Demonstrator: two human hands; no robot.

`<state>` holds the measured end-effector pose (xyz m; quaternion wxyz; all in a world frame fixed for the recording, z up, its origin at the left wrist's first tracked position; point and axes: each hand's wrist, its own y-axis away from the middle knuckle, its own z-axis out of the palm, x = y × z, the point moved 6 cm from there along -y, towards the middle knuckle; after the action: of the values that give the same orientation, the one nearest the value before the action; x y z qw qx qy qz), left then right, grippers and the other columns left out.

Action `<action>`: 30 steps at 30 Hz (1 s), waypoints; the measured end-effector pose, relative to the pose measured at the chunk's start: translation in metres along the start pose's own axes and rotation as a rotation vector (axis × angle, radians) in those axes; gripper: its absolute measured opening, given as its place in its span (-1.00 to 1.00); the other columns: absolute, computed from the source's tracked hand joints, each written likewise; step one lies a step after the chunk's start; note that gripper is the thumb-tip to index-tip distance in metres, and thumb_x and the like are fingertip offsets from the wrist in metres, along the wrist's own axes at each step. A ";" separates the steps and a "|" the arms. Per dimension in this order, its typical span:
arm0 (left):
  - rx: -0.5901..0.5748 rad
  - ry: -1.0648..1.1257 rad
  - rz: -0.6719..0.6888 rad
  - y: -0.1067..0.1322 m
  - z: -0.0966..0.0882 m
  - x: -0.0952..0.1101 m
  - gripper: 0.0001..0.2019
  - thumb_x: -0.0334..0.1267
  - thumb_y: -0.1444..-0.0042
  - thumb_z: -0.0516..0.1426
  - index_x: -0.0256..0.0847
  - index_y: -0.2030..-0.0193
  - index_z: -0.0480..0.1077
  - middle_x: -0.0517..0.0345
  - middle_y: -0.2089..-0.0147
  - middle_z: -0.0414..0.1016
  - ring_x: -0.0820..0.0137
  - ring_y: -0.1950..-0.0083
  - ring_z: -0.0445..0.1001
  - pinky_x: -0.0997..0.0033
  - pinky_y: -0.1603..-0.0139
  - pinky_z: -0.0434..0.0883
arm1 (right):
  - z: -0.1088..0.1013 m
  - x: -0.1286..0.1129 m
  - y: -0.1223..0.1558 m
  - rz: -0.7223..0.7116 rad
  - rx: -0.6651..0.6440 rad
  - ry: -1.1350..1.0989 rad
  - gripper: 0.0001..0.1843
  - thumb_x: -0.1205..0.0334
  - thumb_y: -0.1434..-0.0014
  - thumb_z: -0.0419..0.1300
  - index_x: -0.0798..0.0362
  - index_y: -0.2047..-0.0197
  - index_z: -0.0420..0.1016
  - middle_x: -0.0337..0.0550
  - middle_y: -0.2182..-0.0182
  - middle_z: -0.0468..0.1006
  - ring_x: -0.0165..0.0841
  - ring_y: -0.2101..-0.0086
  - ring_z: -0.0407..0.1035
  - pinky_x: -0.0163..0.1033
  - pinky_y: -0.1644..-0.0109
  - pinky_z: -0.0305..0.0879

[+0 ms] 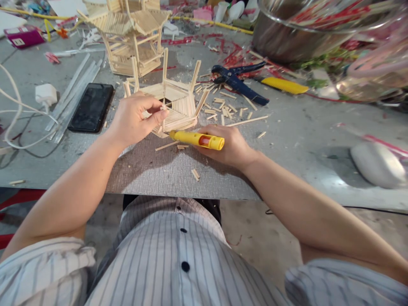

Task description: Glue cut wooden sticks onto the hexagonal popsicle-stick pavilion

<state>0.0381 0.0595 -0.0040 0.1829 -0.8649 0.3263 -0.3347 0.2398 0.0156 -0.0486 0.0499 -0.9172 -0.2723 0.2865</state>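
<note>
My left hand point(135, 117) is closed, thumb and forefinger pinching the top of a thin upright wooden stick point(163, 122) at the near rim of a six-sided stick base point(183, 111). Several other sticks stand up from the base's corners, and a small dark hole shows near its middle. My right hand point(228, 144) is wrapped round a yellow glue gun point(197, 139). The gun's tip points left, close to the foot of the pinched stick; whether it touches cannot be made out.
Behind the base stands a larger stick pavilion point(134, 42). Dark blue cutters point(239, 80), a yellow-handled knife point(283, 85) and cut stick pieces point(225, 108) lie right of it. A phone point(91, 107), white charger point(46, 94), metal pot point(280, 38) and white mouse-like object point(378, 163) are around.
</note>
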 end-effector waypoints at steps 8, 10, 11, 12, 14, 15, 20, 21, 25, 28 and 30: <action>0.015 -0.013 0.055 0.001 -0.003 0.006 -0.60 0.14 -0.21 0.06 -0.12 0.38 0.46 0.17 0.39 0.54 0.34 0.27 0.48 0.30 0.22 0.38 | 0.002 0.002 0.000 -0.044 0.026 0.052 -0.77 0.04 -0.15 0.17 -0.01 0.21 0.46 -0.10 0.34 0.56 -0.26 0.34 0.44 -0.18 0.28 0.29; 0.011 -0.013 0.059 0.001 -0.003 0.006 -0.60 0.15 -0.20 0.06 -0.11 0.38 0.46 0.16 0.40 0.54 0.33 0.28 0.48 0.30 0.23 0.38 | 0.003 0.002 0.001 -0.064 0.027 0.078 -0.77 0.04 -0.16 0.15 0.00 0.20 0.46 -0.10 0.34 0.56 -0.25 0.34 0.44 -0.18 0.29 0.29; 0.013 -0.015 0.057 0.002 -0.003 0.006 -0.60 0.16 -0.20 0.06 -0.11 0.39 0.46 0.16 0.40 0.53 0.33 0.28 0.47 0.30 0.23 0.38 | 0.003 0.002 0.001 -0.068 0.028 0.089 -0.77 0.04 -0.17 0.15 0.00 0.20 0.46 -0.09 0.34 0.56 -0.25 0.34 0.45 -0.18 0.30 0.29; 0.021 -0.017 0.053 0.002 -0.004 0.007 -0.60 0.16 -0.20 0.06 -0.11 0.39 0.46 0.15 0.41 0.53 0.32 0.29 0.47 0.29 0.23 0.38 | 0.004 0.003 0.001 -0.071 0.029 0.098 -0.77 0.04 -0.17 0.14 0.00 0.21 0.46 -0.09 0.35 0.56 -0.25 0.34 0.45 -0.18 0.30 0.29; 0.036 -0.019 0.055 0.002 -0.004 0.008 -0.61 0.14 -0.20 0.07 -0.12 0.39 0.46 0.14 0.42 0.53 0.32 0.30 0.47 0.28 0.24 0.37 | 0.004 0.003 0.001 -0.077 0.033 0.114 -0.77 0.04 -0.18 0.14 0.00 0.21 0.46 -0.10 0.35 0.56 -0.26 0.35 0.44 -0.18 0.31 0.28; 0.044 -0.018 0.061 0.003 -0.005 0.009 -0.62 0.12 -0.21 0.07 -0.12 0.40 0.46 0.14 0.42 0.53 0.32 0.31 0.46 0.28 0.26 0.36 | 0.004 0.003 0.001 -0.081 0.036 0.121 -0.77 0.04 -0.18 0.14 -0.01 0.21 0.46 -0.11 0.36 0.56 -0.26 0.36 0.44 -0.18 0.32 0.27; 0.037 -0.016 0.072 0.003 -0.005 0.010 -0.63 0.11 -0.20 0.08 -0.11 0.39 0.47 0.14 0.41 0.53 0.32 0.30 0.46 0.28 0.25 0.36 | 0.003 0.002 0.001 -0.089 0.046 0.130 -0.78 0.05 -0.17 0.15 -0.01 0.21 0.46 -0.13 0.36 0.57 -0.28 0.37 0.44 -0.20 0.33 0.26; 0.033 -0.021 0.069 0.003 -0.005 0.009 -0.63 0.12 -0.20 0.08 -0.11 0.38 0.47 0.14 0.41 0.53 0.32 0.30 0.46 0.28 0.24 0.36 | 0.003 0.002 0.001 -0.085 0.047 0.128 -0.79 0.05 -0.17 0.15 -0.02 0.22 0.46 -0.13 0.36 0.57 -0.29 0.37 0.43 -0.20 0.33 0.26; 0.040 -0.029 0.068 0.003 -0.005 0.008 -0.65 0.08 -0.20 0.08 -0.12 0.39 0.48 0.13 0.41 0.53 0.31 0.31 0.45 0.28 0.26 0.35 | 0.003 0.003 0.002 -0.065 0.060 0.127 -0.82 0.05 -0.17 0.17 -0.03 0.26 0.45 -0.15 0.39 0.54 -0.31 0.40 0.41 -0.21 0.34 0.24; 0.034 -0.027 0.060 0.003 -0.005 0.009 -0.65 0.09 -0.20 0.08 -0.12 0.38 0.48 0.12 0.40 0.53 0.31 0.30 0.45 0.27 0.25 0.34 | 0.003 0.003 0.002 -0.054 0.067 0.129 -0.85 0.07 -0.16 0.20 -0.04 0.29 0.42 -0.15 0.42 0.51 -0.32 0.43 0.39 -0.21 0.36 0.22; 0.029 -0.025 0.057 0.004 -0.005 0.009 -0.63 0.11 -0.20 0.08 -0.12 0.38 0.47 0.11 0.40 0.52 0.31 0.30 0.45 0.26 0.23 0.35 | 0.003 0.003 0.002 -0.048 0.069 0.133 -0.86 0.08 -0.16 0.20 -0.04 0.29 0.42 -0.15 0.43 0.51 -0.32 0.43 0.38 -0.21 0.37 0.21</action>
<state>0.0381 0.0504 0.0016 0.2090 -0.8567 0.3434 -0.3232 0.2411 0.0153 -0.0533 0.1062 -0.9252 -0.2802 0.2327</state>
